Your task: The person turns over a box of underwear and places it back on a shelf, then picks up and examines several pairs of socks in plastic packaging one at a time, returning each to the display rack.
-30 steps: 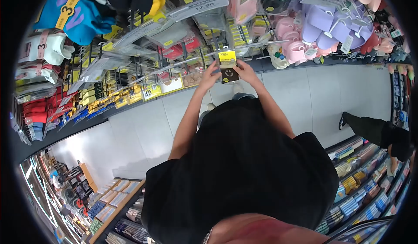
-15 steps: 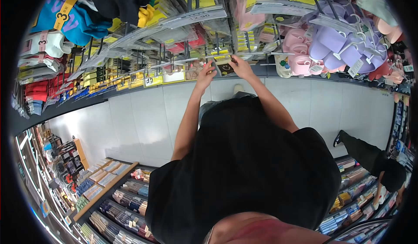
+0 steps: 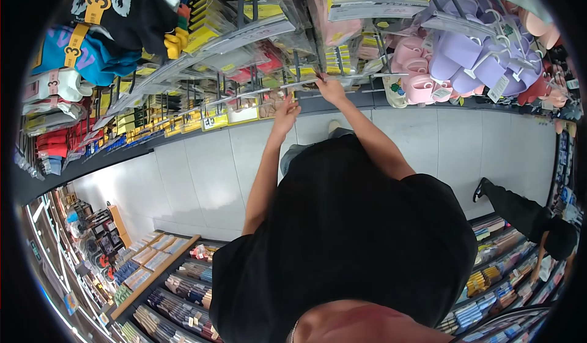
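My right hand (image 3: 331, 90) reaches up to the lower display rack, its fingers closed at the end of a metal hook. A small dark edge shows at its fingertips; what it grips cannot be made out. Lower and to the left, my left hand (image 3: 285, 115) is apart from the rack front, its fingers loosely spread with nothing visible in them. Flat packages with yellow header cards (image 3: 338, 60) hang just behind my right hand. A price-label strip (image 3: 260, 32) runs along the rack above my left hand.
Lilac slippers (image 3: 455, 61) and pink slippers (image 3: 416, 70) hang at right. Bundled socks (image 3: 79, 58) hang at left. Behind me stand shelves of folded goods (image 3: 177, 306). Another person (image 3: 520, 211) bends at the right shelf. Pale floor tiles (image 3: 208, 159) lie below the rack.
The dark flat package seen between both hands is no longer visible there. My left hand has dropped slightly away from the rack; my right hand has shifted up and left to a hook.
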`<state>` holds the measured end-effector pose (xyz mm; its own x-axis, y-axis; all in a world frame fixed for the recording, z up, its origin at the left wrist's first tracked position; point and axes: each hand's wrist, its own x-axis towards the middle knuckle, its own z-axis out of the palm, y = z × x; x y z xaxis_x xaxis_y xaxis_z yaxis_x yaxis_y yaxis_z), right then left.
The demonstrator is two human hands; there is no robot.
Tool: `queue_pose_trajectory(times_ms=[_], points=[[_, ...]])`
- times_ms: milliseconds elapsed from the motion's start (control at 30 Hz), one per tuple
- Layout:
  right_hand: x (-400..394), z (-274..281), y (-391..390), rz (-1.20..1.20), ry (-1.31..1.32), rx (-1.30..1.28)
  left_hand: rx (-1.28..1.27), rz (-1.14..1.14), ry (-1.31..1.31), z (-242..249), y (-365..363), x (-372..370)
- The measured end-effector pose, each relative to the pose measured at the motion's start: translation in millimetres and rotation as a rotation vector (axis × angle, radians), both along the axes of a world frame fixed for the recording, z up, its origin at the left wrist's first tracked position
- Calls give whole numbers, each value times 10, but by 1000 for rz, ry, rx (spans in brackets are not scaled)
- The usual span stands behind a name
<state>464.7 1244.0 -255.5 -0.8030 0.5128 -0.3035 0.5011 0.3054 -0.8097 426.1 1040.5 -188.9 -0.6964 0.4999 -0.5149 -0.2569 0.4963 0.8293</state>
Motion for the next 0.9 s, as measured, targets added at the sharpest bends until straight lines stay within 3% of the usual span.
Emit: queue_pose_trajectory(times_ms=[167, 333, 400, 533, 633, 767, 900], points=[[138, 152, 23, 53, -102, 128, -23, -16, -143, -268, -100, 222], [625, 281, 200, 113, -211, 91, 33, -115, -65, -356, 86, 220], [790, 238, 309, -91, -156, 101, 40, -145, -9, -372, 204, 203], [917, 150, 475, -207, -20, 215, 65, -211, 3, -201, 524, 152], [909, 175, 517, -187, 13, -5, 61, -260, 2, -193, 732, 108], [864, -76, 549, -125, 97, -44, 36, -217, 36, -213, 857, 105], [814, 57, 502, -184, 203, -71, 57, -143, 73, -204, 952, 79]])
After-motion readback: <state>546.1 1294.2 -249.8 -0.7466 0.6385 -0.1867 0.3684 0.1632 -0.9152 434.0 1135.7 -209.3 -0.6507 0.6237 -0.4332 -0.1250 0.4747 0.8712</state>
